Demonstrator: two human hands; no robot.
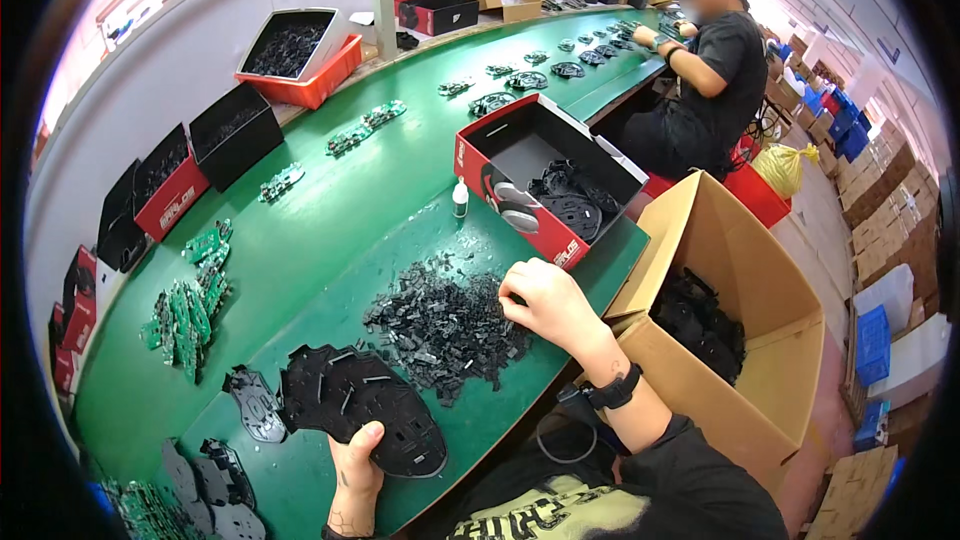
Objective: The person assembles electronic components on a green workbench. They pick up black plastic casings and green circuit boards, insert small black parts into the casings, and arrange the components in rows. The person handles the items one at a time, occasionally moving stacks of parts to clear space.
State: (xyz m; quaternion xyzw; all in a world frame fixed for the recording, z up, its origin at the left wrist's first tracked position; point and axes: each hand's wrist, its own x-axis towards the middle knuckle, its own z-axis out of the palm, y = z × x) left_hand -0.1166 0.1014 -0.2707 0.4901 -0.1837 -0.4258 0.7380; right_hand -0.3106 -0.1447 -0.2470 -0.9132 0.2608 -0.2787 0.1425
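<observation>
A wide black molded plastic shell (385,418) with raised posts and slots is gripped at its near edge by my left hand (357,460), thumb on top. The shell is tilted just above the green table. My right hand (545,302) is at the right edge of a heap of small black plastic parts (445,325), fingers curled together; whatever they pinch is hidden. Left of the held shell lies a grey-black plastic piece (256,404). More dark shells (215,485) lie at the lower left.
Beyond the heap stand a small white bottle (460,198) and a red-black box (525,210) of black parts. Green circuit boards (185,325) lie in clusters leftward. An open cardboard carton (770,340) stands at my right. A co-worker (715,65) sits farther along the green table (330,230).
</observation>
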